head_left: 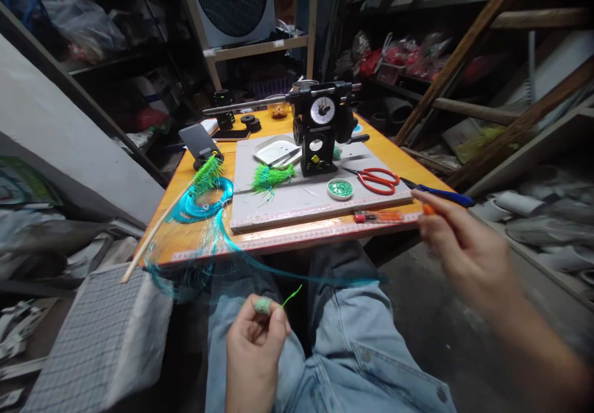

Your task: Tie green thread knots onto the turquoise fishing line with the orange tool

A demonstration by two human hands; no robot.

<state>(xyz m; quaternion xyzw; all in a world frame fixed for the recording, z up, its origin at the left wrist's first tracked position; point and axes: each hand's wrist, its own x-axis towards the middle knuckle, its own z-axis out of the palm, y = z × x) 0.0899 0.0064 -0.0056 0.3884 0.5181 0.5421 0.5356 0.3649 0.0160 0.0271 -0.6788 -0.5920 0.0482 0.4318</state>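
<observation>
My left hand [257, 345] is above my lap, thumb and forefinger pinching a short bright green strand [293, 294]. Pale green tape [262, 305] wraps one of its fingertips. Off the table's right front corner, my right hand [457, 240] is closed round a small orange object [427, 209]; motion blurs it and its kind is unclear. Near that hand lie blue-handled pliers [448, 195], red-handled scissors [378, 180] and a translucent orange tool with a red end [378, 216]. Teal line [297, 275] runs from a coil [185, 210] across my knees.
On a grey board [288, 206] stand a black hand-winding machine with a dial [322, 111], a dish of green beads [340, 188], a white tray [266, 151] and a green strand bundle [271, 178]. A wooden stick [153, 237] overhangs the table's left edge. A ladder [464, 60] leans at right.
</observation>
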